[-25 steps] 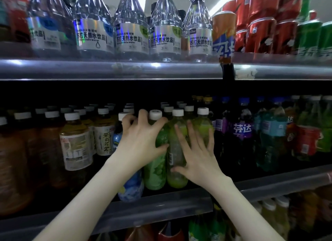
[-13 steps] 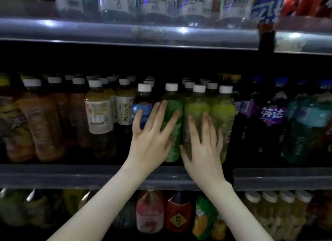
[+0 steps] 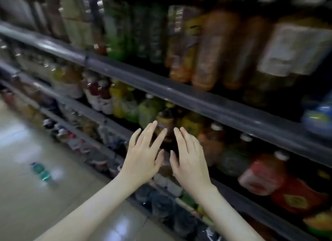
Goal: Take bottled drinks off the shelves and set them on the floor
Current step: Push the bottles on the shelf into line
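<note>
progress: early, I judge | I see one bottle (image 3: 41,171) on the floor (image 3: 23,208), well apart from the packed shelves (image 3: 179,95) | left hand (image 3: 143,155) and right hand (image 3: 189,157) both spread, holding nothing, near a brown bottle (image 3: 162,121) | most left to do

Floor (image 3: 27,205) at 8 o'clock: pale beige, white glare patches. Floor bottle (image 3: 40,171) on it is green with a blue top. Shelf rail (image 3: 179,93): grey. Upper bottles (image 3: 212,48) at 1 o'clock are amber-orange. Lower bottle (image 3: 260,176) at 4 o'clock has a red label.
</note>
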`<state>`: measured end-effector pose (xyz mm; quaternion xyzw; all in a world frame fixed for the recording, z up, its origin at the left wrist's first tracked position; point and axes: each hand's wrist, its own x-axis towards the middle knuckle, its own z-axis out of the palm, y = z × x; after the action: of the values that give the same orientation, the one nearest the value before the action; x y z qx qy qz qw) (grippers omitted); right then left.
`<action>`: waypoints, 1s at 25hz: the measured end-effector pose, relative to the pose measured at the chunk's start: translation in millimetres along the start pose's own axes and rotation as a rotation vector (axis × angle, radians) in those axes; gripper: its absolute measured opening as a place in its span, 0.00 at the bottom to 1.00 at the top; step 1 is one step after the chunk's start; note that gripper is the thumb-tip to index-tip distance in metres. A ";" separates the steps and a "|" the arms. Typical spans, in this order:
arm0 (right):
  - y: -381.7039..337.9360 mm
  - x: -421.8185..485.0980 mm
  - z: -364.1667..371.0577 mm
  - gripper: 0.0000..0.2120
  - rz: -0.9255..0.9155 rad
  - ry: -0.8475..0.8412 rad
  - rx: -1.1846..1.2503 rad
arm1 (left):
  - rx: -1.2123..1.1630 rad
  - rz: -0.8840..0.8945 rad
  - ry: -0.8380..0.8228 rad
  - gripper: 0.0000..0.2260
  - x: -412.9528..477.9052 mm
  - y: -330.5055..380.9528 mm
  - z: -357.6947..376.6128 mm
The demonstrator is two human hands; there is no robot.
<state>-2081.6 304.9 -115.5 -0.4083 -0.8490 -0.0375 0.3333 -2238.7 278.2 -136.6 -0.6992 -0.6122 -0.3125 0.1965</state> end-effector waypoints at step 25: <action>-505.9 270.8 846.2 0.23 -0.042 -1.203 0.310 | 0.029 -1.171 -0.556 0.21 -312.6 -891.1 82.8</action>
<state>-3018.3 434.3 -504.4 -0.2880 -0.8916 0.3163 -0.1487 -3112.0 257.6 -504.9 -0.3020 -0.9243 -0.1670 -0.1630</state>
